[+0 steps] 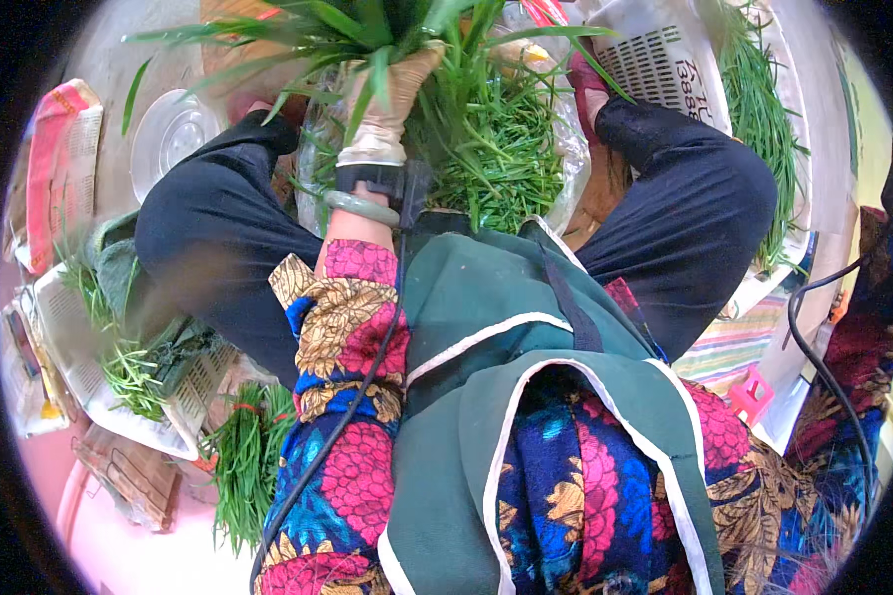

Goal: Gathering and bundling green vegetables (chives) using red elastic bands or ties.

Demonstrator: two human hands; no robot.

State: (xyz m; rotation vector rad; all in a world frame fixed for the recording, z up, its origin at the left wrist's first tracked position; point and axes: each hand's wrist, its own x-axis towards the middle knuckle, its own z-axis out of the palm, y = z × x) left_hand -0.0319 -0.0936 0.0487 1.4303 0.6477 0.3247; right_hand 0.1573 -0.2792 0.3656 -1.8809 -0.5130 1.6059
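Note:
My left hand (pixel 396 93), in a pale glove, is closed around a bunch of long green leaves (pixel 387 26), which look like garlic chives. The leaves fan out past the fingers at the top of the view and hide most of them. Below and beside the hand, between my legs, a heap of loose green chives (pixel 502 171) fills a container with a clear plastic liner (pixel 574 160). The right sleeve runs off toward the right rim, and my right hand is out of view.
At right, a white perforated crate (pixel 658 71) stands near a long pile of chives (pixel 763 141). At left are a clear round plastic container (pixel 175 137), a white crate (pixel 67 357) with cut stalks, and banded chives (pixel 245 461). A black cable (pixel 826 357) curves at right beside a pink plastic object (pixel 751 398).

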